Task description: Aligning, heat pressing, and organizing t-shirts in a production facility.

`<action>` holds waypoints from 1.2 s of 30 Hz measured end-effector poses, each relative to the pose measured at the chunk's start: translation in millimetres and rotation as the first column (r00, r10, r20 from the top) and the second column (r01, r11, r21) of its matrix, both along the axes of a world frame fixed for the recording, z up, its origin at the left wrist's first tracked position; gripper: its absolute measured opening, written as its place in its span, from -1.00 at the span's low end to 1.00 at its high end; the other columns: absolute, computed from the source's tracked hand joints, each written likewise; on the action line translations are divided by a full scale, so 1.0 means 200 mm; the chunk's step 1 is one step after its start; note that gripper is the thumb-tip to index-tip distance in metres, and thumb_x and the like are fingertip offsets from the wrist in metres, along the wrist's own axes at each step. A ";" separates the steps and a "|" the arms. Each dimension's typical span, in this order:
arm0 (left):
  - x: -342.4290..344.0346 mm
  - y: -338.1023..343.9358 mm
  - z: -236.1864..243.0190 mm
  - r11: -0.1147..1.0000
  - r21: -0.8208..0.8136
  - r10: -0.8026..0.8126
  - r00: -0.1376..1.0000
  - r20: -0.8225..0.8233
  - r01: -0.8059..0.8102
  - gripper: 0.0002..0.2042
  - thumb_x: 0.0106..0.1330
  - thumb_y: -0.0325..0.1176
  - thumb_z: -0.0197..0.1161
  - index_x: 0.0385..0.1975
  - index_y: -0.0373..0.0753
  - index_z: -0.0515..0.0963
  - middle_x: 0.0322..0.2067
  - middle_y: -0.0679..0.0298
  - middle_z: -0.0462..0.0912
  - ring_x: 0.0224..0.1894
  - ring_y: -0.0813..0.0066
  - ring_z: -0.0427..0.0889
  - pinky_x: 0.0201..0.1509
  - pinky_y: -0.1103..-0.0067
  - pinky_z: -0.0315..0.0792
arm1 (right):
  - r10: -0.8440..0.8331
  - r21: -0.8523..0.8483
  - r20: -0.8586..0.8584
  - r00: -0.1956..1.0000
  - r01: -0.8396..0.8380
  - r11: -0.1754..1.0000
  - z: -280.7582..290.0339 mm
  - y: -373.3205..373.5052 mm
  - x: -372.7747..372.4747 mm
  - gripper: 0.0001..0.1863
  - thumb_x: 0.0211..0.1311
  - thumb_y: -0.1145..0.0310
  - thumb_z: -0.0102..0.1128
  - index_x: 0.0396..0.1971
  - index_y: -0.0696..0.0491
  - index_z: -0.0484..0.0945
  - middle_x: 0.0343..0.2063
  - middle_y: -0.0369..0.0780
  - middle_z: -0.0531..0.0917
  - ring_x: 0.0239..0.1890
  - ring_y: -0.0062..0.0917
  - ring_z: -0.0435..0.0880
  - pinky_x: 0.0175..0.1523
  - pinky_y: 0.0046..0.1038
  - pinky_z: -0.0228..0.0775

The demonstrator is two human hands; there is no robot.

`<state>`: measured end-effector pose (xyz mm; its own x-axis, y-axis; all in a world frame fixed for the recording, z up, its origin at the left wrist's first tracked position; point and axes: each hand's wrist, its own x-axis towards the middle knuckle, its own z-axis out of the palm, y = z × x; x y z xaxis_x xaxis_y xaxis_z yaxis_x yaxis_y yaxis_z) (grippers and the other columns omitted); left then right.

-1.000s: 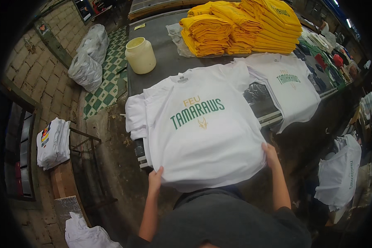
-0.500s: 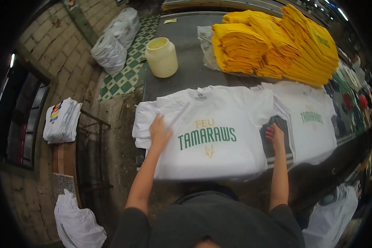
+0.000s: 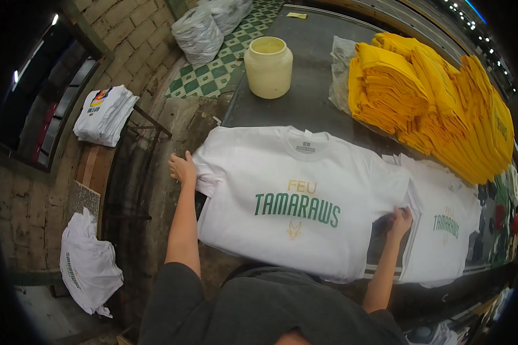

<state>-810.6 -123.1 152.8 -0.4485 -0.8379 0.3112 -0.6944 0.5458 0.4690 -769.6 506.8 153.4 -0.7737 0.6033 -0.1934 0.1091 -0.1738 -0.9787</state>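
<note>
A white T-shirt (image 3: pixel 242 172) with green and gold print lies face up and spread out, on top of other white cloth. My left hand (image 3: pixel 182 168) is just off its left sleeve, fingers apart and holding nothing. At the right sleeve's hem, my right hand (image 3: pixel 400 221) has its fingers curled and seems to pinch the edge; the fingertips are partly hidden. Beside that hand, to the right, lies a second white T-shirt (image 3: pixel 443 253) with matching print, its left edge layered.
On the dark table (image 3: pixel 311 63) stand a cream plastic jar (image 3: pixel 269 72) and a large stack of folded yellow shirts (image 3: pixel 397 92). Folded white shirts (image 3: pixel 106 115) sit on a bench at the left, with white cloth (image 3: pixel 89 264) hanging nearer me. White bags (image 3: pixel 197 34) rest by the wall.
My left hand has moved out from the shirt's front past its left sleeve, which is now spread out. My right hand has come to the right sleeve's hem. The view has shifted.
</note>
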 end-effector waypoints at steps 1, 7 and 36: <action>0.03 0.01 0.01 0.995 -0.070 0.082 0.995 0.054 -0.078 -0.53 0.13 -0.16 0.15 -0.03 -0.31 0.30 -0.04 0.04 0.38 0.06 0.15 0.35 0.02 0.22 0.23 | -0.115 0.390 -0.011 0.993 0.111 0.914 0.01 -0.04 0.00 -0.48 -0.01 0.56 0.17 0.03 0.19 0.27 -0.39 -0.21 0.47 -0.53 -0.62 0.39 -0.44 -0.56 0.31; 0.13 0.60 -0.04 0.675 -0.033 -0.737 0.674 -0.048 0.737 -0.43 0.16 -0.30 0.09 0.22 -0.09 0.15 0.27 0.18 0.05 0.33 0.22 -0.05 0.28 0.11 -0.21 | 0.167 0.982 -0.105 0.980 0.076 0.171 0.07 -0.39 -0.17 -0.53 0.09 0.46 0.06 0.06 0.16 0.29 0.09 -0.03 0.29 0.06 -0.23 0.35 0.14 -0.34 0.17; 2.13 -0.19 -0.23 0.929 0.328 -0.218 0.969 0.119 0.169 -0.44 0.23 -0.21 0.03 0.22 -0.20 0.09 0.28 -0.07 -0.19 0.23 0.00 0.13 0.22 0.09 0.04 | 1.000 0.863 -0.003 -0.016 -0.505 -0.006 0.26 -2.86 0.80 -0.65 0.07 0.61 -0.04 -0.07 0.16 0.39 0.09 -0.03 0.35 0.09 -0.14 0.35 0.14 -0.31 0.19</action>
<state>-385.5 -160.9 106.6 -0.6329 -0.7734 -0.0362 -0.6654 0.5195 0.5361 -608.6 -64.9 206.2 -0.4588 -0.7800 0.4255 -0.7589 0.0949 -0.6443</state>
